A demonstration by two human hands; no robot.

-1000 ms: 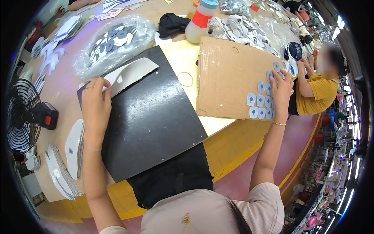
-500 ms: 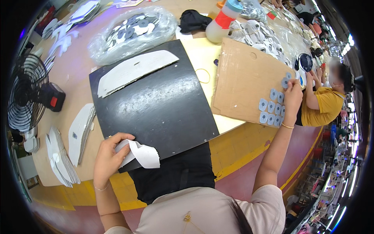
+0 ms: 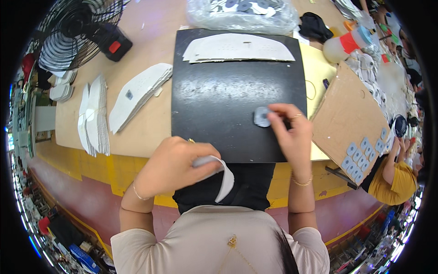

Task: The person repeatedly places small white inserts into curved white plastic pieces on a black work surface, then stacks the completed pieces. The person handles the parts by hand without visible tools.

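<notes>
Left hand, at the near edge of the black board, grips a curled white piece; over the board's right half, a grey patch is pinched by the right hand. Judged step: handling both parts. Next move calls for steady fingertips.

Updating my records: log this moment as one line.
left hand: holds white piece | right hand: holds grey patch over black board | cardboard: bears other patches

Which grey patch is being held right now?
The patch pinched in the right grip, over the black board; the other patches on the cardboard have no hand on them.
</notes>
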